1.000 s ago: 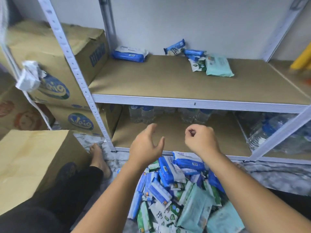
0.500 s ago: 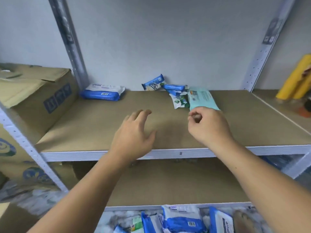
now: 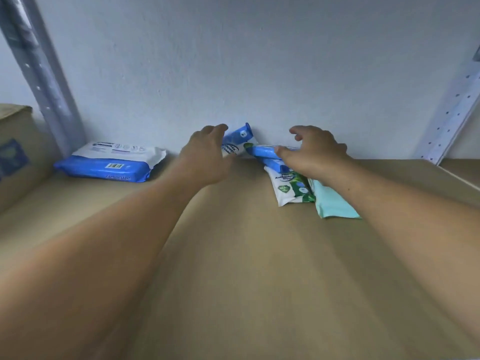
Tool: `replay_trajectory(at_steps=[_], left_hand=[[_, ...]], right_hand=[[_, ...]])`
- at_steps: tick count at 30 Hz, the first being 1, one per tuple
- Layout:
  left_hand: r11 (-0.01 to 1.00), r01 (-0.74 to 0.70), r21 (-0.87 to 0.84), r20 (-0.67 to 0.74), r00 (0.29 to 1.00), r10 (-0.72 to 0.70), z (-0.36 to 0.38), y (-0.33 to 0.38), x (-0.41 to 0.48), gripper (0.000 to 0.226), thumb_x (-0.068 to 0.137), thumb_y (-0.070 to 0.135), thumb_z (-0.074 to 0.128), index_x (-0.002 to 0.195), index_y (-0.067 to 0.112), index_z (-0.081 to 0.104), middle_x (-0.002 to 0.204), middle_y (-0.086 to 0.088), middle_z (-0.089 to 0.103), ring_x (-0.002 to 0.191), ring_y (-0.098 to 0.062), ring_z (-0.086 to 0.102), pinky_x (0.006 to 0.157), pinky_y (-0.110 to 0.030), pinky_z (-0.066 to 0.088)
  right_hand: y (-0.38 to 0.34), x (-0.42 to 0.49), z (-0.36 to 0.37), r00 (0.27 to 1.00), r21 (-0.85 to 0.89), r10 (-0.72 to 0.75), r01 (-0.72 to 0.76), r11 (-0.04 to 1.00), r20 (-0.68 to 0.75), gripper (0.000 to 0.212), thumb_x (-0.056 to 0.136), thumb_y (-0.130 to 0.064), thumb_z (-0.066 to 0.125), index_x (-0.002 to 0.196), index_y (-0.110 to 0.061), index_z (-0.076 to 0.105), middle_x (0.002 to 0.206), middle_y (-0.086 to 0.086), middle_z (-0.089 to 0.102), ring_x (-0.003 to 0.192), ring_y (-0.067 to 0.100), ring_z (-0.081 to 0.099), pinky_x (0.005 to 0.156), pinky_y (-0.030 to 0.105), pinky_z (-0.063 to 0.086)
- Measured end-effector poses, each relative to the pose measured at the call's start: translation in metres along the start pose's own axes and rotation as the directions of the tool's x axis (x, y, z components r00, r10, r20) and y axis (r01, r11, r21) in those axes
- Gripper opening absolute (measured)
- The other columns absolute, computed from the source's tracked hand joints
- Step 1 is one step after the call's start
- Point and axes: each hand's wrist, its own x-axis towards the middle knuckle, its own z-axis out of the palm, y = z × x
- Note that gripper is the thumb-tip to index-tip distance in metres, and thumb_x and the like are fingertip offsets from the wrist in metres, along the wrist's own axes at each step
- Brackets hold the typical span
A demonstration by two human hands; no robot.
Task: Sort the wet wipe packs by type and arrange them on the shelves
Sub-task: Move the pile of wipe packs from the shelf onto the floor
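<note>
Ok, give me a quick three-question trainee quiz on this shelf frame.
1. True or false: the big blue pack lies left of the left hand.
2. Which pack reaches nearest the shelf front edge? A) teal pack B) big blue pack C) green-white pack
3. Fill in: the small blue pack at the left hand leans against the ___.
Key: 1 true; 2 A; 3 wall.

The left hand (image 3: pixel 205 162) and the right hand (image 3: pixel 315 154) are bare; the left forearm (image 3: pixel 109 242) and the right forearm (image 3: pixel 405 216) are bare too, uncovered skin along all their visible length to the picture's edge; a small dark mole (image 3: pixel 346 189) marks the right forearm; finer detail is blurred.
</note>
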Motion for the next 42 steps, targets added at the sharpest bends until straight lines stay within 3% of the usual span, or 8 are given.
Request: replay_trajectory(at_steps=[6, 20, 26, 29, 31, 36, 39, 42], left_hand=[[0.999, 0.024, 0.026, -0.049, 0.999, -0.022, 0.024, -0.012, 0.032, 0.036, 0.088, 0.031, 0.066, 0.120, 0.015, 0.059, 0.109, -0.006, 0.056, 0.100, -0.028, 0.056, 0.080, -0.042, 0.050], [0.998, 0.000, -0.070, -0.185, 0.983, -0.013, -0.063, 0.018, -0.025, 0.021, 0.094, 0.023, 0.064, 0.113, 0.016, 0.068, 0.110, -0.003, 0.062, 0.100, -0.024, 0.055, 0.075, -0.037, 0.048], [0.927, 0.169, -0.335, 0.042, 0.986, -0.164, -0.146, 0.067, -0.147, 0.017, 0.095, 0.037, 0.057, 0.099, 0.028, 0.044, 0.078, 0.008, 0.060, 0.061, -0.009, 0.055, 0.057, -0.031, 0.045], [0.785, 0.255, -0.564, 0.174, 0.966, -0.189, -0.172, 0.087, -0.227, 0.020, 0.098, 0.027, 0.059, 0.104, 0.017, 0.044, 0.086, 0.005, 0.062, 0.068, -0.002, 0.064, 0.068, -0.033, 0.053], [0.651, 0.334, -0.681, 0.276, 0.941, -0.195, -0.181, 0.097, -0.283, 0.023, 0.099, 0.022, 0.060, 0.111, 0.013, 0.042, 0.102, -0.005, 0.064, 0.082, -0.017, 0.073, 0.076, -0.036, 0.059], [0.554, 0.470, -0.687, 0.384, 0.882, -0.273, -0.175, 0.111, -0.417, 0.014, 0.102, 0.024, 0.057, 0.109, 0.013, 0.052, 0.080, -0.009, 0.054, 0.068, -0.017, 0.056, 0.066, -0.028, 0.052], [0.544, 0.577, -0.610, 0.428, 0.817, -0.386, -0.148, 0.108, -0.486, 0.038, 0.103, 0.036, 0.053, 0.096, -0.001, 0.054, 0.077, -0.003, 0.045, 0.062, -0.008, 0.050, 0.059, -0.016, 0.045], [0.489, 0.704, -0.515, 0.507, 0.710, -0.488, -0.108, 0.089, -0.545, 0.048, 0.094, 0.063, 0.049, 0.086, 0.016, 0.056, 0.072, 0.004, 0.046, 0.063, -0.014, 0.049, 0.067, -0.037, 0.050]], right_hand=[[0.002, 0.017, 0.019, 0.999, -0.002, 0.050, -0.050, 0.999, 0.011, 0.030, 0.081, -0.048, 0.059, 0.074, -0.019, 0.059, 0.079, -0.002, 0.059, 0.090, 0.027, 0.059, 0.077, 0.038, 0.031], [-0.019, -0.044, -0.046, 0.975, -0.094, -0.154, 0.140, 0.986, -0.161, 0.028, 0.086, -0.052, 0.062, 0.091, -0.025, 0.066, 0.097, -0.008, 0.050, 0.098, 0.019, 0.050, 0.080, 0.035, 0.029], [-0.031, -0.161, -0.092, 0.954, 0.037, -0.256, 0.265, 0.964, -0.158, 0.032, 0.079, -0.052, 0.066, 0.102, -0.030, 0.072, 0.094, -0.012, 0.053, 0.098, 0.020, 0.055, 0.088, 0.040, 0.047], [-0.035, -0.239, -0.102, 0.951, 0.087, -0.273, 0.287, 0.954, -0.147, 0.038, 0.077, -0.052, 0.068, 0.105, -0.027, 0.073, 0.099, -0.010, 0.058, 0.099, 0.020, 0.058, 0.089, 0.040, 0.048], [-0.035, -0.292, -0.101, 0.955, 0.140, -0.268, 0.285, 0.948, -0.126, 0.042, 0.075, -0.054, 0.063, 0.103, -0.025, 0.073, 0.097, -0.009, 0.058, 0.093, 0.021, 0.058, 0.086, 0.041, 0.050], [-0.024, -0.416, -0.065, 0.975, 0.243, -0.216, 0.223, 0.944, -0.055, 0.040, 0.073, -0.050, 0.065, 0.099, -0.021, 0.075, 0.092, -0.006, 0.060, 0.088, 0.022, 0.058, 0.081, 0.039, 0.051], [-0.014, -0.471, -0.024, 0.989, 0.260, -0.122, 0.097, 0.961, 0.080, 0.036, 0.071, -0.048, 0.065, 0.089, -0.019, 0.074, 0.087, -0.004, 0.057, 0.082, 0.026, 0.058, 0.075, 0.038, 0.051], [-0.004, -0.509, 0.022, 0.963, 0.193, -0.026, -0.027, 0.981, 0.267, 0.042, 0.069, -0.054, 0.062, 0.088, -0.019, 0.075, 0.083, -0.005, 0.054, 0.084, 0.028, 0.061, 0.073, 0.034, 0.050]])
